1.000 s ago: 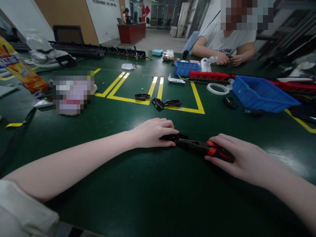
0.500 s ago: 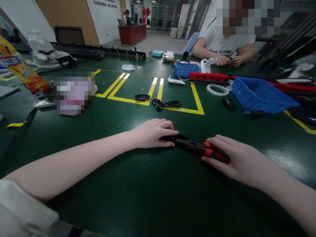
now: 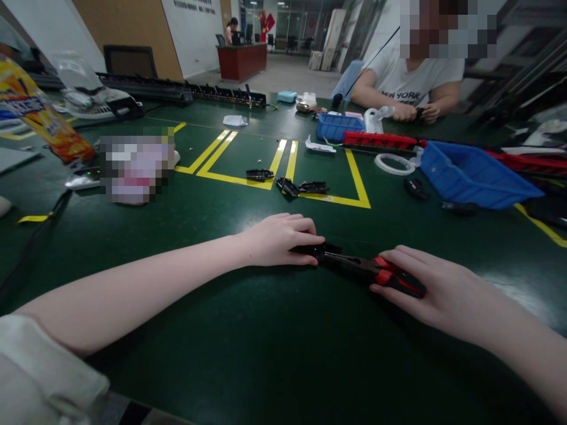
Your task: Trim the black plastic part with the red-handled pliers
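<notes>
On the table (image 3: 199,348), in from its near edge, your left hand (image 3: 283,239) pinches a black part (image 3: 305,250) between thumb and fingers, the pliers (image 3: 354,263) in your curled right hand (image 3: 420,283) meeting its right end, with three black pieces (image 3: 287,187) lying beyond.

Table (image 3: 195,313): smooth, semi-glossy, dark green; pliers (image 3: 354,264): dark metal with a sheen, handles plastic-looking; large bin (image 3: 476,177): blue plastic; sleeve (image 3: 44,366): matt cloth; snack packet (image 3: 44,115): glossy film; black parts (image 3: 313,187): shiny, plastic-looking.
</notes>
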`<state>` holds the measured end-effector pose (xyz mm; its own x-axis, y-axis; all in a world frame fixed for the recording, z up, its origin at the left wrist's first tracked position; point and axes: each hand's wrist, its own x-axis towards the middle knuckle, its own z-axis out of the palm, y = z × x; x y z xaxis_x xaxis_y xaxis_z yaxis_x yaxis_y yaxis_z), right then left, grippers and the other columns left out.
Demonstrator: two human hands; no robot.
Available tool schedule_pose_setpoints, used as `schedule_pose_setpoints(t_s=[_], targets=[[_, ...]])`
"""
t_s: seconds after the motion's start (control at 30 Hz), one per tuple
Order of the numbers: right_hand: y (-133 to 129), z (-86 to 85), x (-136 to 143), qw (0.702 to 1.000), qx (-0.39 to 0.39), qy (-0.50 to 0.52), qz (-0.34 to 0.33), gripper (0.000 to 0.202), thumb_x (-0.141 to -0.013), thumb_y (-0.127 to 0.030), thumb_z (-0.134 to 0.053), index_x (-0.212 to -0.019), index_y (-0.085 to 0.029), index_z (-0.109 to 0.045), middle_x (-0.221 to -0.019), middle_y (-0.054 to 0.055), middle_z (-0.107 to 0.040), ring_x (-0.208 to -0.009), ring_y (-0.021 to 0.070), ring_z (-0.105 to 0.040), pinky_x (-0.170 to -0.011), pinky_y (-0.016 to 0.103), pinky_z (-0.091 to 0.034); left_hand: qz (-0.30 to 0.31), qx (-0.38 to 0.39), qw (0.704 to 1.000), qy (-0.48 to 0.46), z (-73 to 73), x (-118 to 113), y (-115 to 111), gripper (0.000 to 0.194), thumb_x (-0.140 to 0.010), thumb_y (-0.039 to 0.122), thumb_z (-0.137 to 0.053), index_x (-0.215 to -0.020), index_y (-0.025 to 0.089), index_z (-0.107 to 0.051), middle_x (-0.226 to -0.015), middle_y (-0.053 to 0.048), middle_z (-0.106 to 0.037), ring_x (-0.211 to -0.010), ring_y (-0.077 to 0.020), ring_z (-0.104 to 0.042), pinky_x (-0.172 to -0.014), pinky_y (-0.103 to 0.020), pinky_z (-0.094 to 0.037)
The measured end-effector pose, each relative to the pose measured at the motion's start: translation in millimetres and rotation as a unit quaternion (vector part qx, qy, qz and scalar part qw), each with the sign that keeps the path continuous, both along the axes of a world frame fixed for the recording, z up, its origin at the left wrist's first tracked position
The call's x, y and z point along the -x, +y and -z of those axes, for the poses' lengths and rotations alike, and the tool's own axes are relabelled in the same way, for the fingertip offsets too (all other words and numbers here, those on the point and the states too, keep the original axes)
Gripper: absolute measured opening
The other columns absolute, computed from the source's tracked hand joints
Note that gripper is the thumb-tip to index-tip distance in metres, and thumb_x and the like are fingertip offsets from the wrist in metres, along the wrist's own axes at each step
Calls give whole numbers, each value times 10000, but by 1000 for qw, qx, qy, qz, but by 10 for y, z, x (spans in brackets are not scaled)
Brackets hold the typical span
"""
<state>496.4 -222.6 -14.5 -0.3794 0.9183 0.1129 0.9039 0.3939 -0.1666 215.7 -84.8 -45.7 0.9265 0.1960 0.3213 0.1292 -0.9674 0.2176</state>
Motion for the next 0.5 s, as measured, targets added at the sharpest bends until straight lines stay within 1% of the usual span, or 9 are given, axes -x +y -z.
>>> schedule_pose_setpoints(t_s=[0.13, 0.37, 0.5], targets=[[5, 18, -1, 1000, 4, 6, 0, 335, -910, -528, -546, -1020, -227, -643, -866, 94, -685, -676, 234, -678, -548, 367, -570, 4, -2, 1000, 0, -5, 0, 0, 394, -948, 339, -672, -1286, 136, -656, -1134, -105, -658, -980, -220, -631, -796, -325, -511], [2, 25, 22, 1000, 15, 6, 6, 345, -910, -539, -550, -1025, -227, -640, -877, 97, -688, -685, 237, -676, -563, 374, -571, -1, -2, 1000, 1, -5, 1, -5, 377, -952, 348, -662, -1284, 168, -649, -1149, -98, -659, -990, -216, -634, -817, -325, -512], [1, 11, 25, 1000, 18, 6, 11, 346, -910, -539, -545, -1028, -228, -641, -885, 97, -687, -693, 241, -677, -576, 380, -571, 1, -2, 1000, -2, 5, 0, -1, 378, -956, 344, -660, -1287, 161, -650, -1149, -100, -660, -983, -214, -634, -814, -320, -508]])
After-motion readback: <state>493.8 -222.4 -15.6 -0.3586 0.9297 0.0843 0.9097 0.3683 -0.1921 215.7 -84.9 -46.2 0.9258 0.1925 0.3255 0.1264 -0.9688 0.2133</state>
